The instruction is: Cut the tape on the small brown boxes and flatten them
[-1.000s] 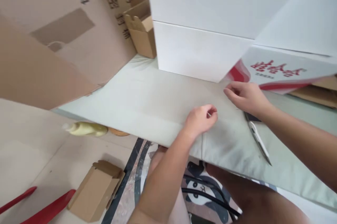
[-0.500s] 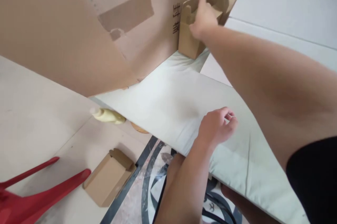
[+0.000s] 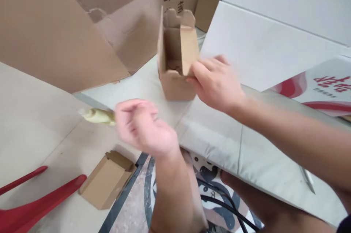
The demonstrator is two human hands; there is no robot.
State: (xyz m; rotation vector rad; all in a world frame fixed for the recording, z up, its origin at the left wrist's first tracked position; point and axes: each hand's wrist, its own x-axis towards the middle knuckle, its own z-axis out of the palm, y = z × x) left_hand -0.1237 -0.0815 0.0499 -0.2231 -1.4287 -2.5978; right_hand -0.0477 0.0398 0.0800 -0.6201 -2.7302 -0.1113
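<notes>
My right hand (image 3: 216,81) grips a small open-topped cardboard box (image 3: 175,56) by its right side and holds it upright over the pale padded board (image 3: 214,134). Its top flaps stand open. My left hand (image 3: 144,127) is raised in front of me, blurred by motion, with its fingers curled; nothing shows in it. Behind that hand a cream-coloured bottle (image 3: 97,116) lies on the floor.
A closed small carton (image 3: 105,180) lies on the floor at lower left beside red chair legs (image 3: 41,203). Large brown cardboard sheets (image 3: 68,25) lean at the back left. White boxes (image 3: 274,32) stand at the right, another small carton (image 3: 207,3) behind. A knife (image 3: 308,180) lies on the board.
My right hand reached to the back corner, took the small box and brought it toward me. My left hand lifted off the padded board and moved left.
</notes>
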